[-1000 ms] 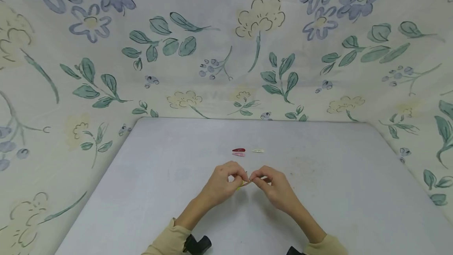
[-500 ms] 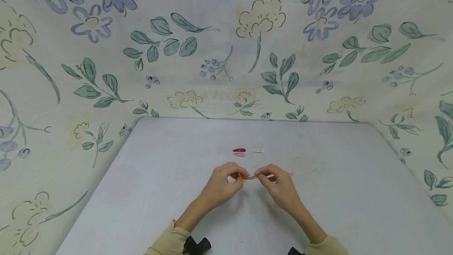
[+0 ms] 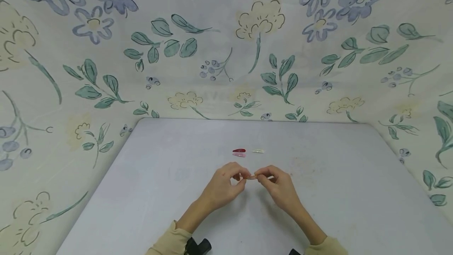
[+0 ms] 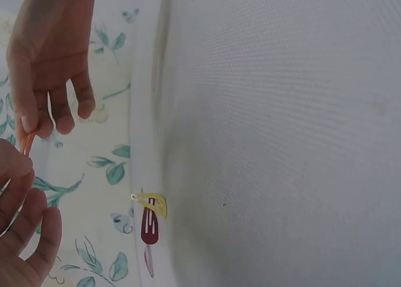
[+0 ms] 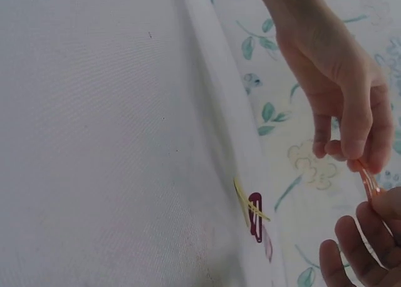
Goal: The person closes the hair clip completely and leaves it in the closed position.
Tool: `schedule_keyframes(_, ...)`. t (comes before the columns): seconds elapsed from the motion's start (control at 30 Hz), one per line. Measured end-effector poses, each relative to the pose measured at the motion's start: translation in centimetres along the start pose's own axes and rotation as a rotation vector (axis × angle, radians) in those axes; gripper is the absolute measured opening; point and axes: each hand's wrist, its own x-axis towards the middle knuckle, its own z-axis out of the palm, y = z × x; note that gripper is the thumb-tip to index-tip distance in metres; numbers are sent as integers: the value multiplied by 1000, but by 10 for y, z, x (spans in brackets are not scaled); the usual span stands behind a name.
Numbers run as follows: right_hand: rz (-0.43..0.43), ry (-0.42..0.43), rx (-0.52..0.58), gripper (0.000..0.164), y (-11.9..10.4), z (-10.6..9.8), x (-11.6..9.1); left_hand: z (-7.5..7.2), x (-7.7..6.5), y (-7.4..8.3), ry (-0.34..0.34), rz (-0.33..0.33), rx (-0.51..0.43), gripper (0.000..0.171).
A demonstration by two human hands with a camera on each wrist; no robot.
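Note:
In the head view my left hand [image 3: 226, 184] and right hand [image 3: 279, 186] meet over the middle of the table, fingertips pinching opposite ends of one orange hair clip [image 5: 369, 179]. The clip is stretched between them, partly covered by the fingers. A yellow hair clip [image 4: 155, 205] shows in both wrist views, overlapping a dark red hair clip [image 4: 150, 227]; it does not show in the head view. Beyond my hands lie the dark red clip [image 3: 239, 150], a pink clip [image 3: 239, 154] just below it, and a whitish clip [image 3: 258, 151] to their right.
The white table [image 3: 170, 156] is ringed at the back and sides by hanging floral cloth [image 3: 219, 85]. A black wrist device [image 3: 198, 246] sits by my left sleeve. Small dark specks dot the table right of the clips.
My right hand has shifted slightly right, and more of the orange clip shows between my fingertips. The yellow seen under my left fingers earlier is out of sight in the head view.

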Motion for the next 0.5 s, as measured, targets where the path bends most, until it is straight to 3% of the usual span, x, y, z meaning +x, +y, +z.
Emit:
schedule_keyframes(0.23, 122, -6, 112, 10, -3, 1, 0, -1, 2, 3, 12, 5, 24, 20)
schedule_keyframes(0.5, 199, 12, 111, 13, -7, 2, 2, -2, 4, 5, 9, -2, 36, 16)
